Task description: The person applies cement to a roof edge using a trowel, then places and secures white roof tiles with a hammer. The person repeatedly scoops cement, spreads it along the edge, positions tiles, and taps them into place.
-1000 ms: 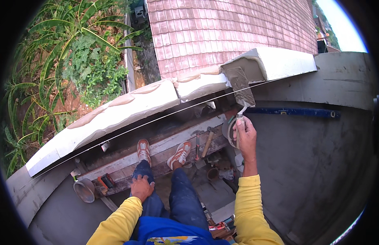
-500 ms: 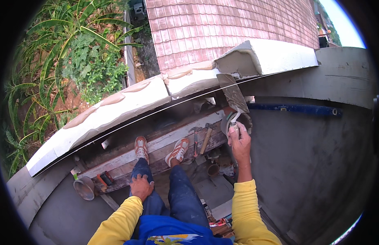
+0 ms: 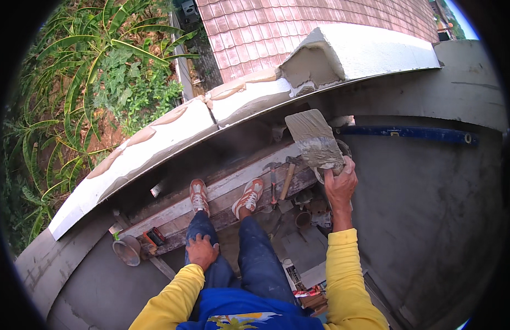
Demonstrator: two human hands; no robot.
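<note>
Right hand [image 3: 341, 184]: right of centre, and it's wrapped firmly round the trowel's handle, which is mostly hidden by the fingers.
Trowel [image 3: 309, 125]: here's the broad blade, just right of centre, slanting to the upper left, grey mortar thick on its lower half.
Bucket [image 3: 344, 147]: just a bit of rim peeking out behind blade and knuckles; its contents are hidden.
Left hand [image 3: 202, 252]: lower centre, gripping nothing, fingers loosely spread flat on the trouser leg [image 3: 204, 225].
Hammers [image 3: 288, 180]: two side by side at mid-frame, lying on the planks [image 3: 233, 181], near a pair of orange-and-white shoes [image 3: 198, 197].
Level [image 3: 431, 133]: long and blue, stretched along the grey wall [image 3: 425, 203] at right.
White ledge [image 3: 167, 142]: sweeping up from lower left, mortar smeared along its top edge.
Roof [image 3: 255, 38]: reddish tiles fill the upper middle, greenery [image 3: 73, 82] upper left.
</note>
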